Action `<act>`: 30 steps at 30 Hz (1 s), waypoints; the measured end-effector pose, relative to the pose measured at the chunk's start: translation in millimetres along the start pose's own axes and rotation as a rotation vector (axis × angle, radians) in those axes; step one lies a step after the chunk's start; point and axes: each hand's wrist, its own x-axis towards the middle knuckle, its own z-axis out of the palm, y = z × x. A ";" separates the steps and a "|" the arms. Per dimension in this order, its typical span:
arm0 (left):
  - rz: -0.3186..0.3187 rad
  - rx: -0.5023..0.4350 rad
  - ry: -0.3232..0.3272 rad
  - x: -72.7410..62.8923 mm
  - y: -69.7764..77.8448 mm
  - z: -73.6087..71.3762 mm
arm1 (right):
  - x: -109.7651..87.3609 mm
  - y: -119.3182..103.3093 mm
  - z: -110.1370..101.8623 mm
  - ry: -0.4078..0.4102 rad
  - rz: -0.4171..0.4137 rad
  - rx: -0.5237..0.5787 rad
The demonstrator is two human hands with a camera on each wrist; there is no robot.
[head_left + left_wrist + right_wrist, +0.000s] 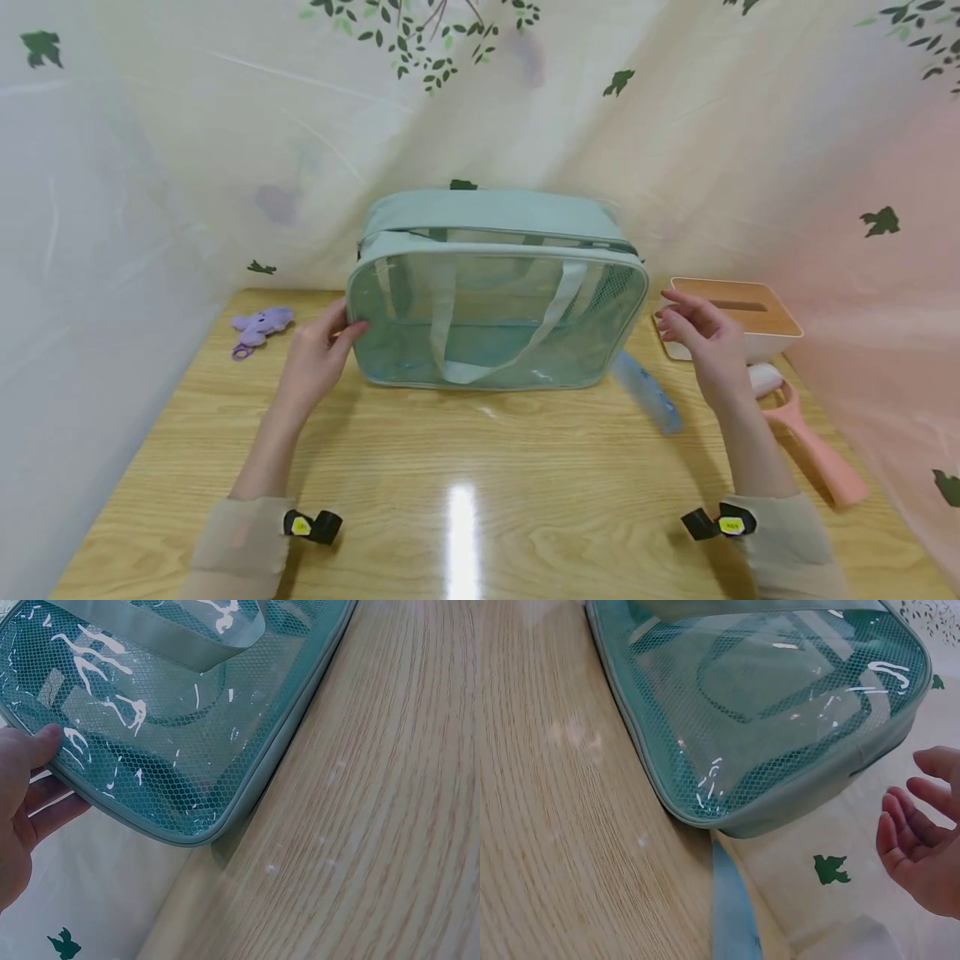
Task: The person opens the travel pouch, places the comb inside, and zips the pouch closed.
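Note:
A pale green bag with a clear front panel and fabric handles stands upright on the table near the back wall. Its top seam shows a narrow gap behind the front edge. My left hand pinches the bag's left side edge, thumb on the clear front and fingers behind, as the left wrist view also shows on the bag. To the right of the bag, my right hand hovers in the air with loosely bent fingers and holds nothing. In the right wrist view that hand is apart from the bag's side.
A purple plush keychain lies at the back left. On the right are a tissue box with a wooden lid, a white rounded object and a pink-handled tool. A translucent blue object lies by the bag's right corner.

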 end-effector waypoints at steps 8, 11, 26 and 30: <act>-0.005 -0.001 -0.007 -0.4 1.3 -1.9 | 0.0 11.0 -13.2 -0.173 0.090 -0.332; -0.006 -0.002 -0.013 -0.5 2.0 -2.8 | 1.1 16.3 -14.7 -0.256 0.140 -0.482; -0.003 -0.014 -0.015 0.9 4.1 0.3 | -10.3 38.2 -18.2 -0.549 0.261 -0.739; -0.003 -0.004 -0.009 0.6 2.0 -0.8 | -11.0 43.1 -20.5 -0.568 0.247 -0.719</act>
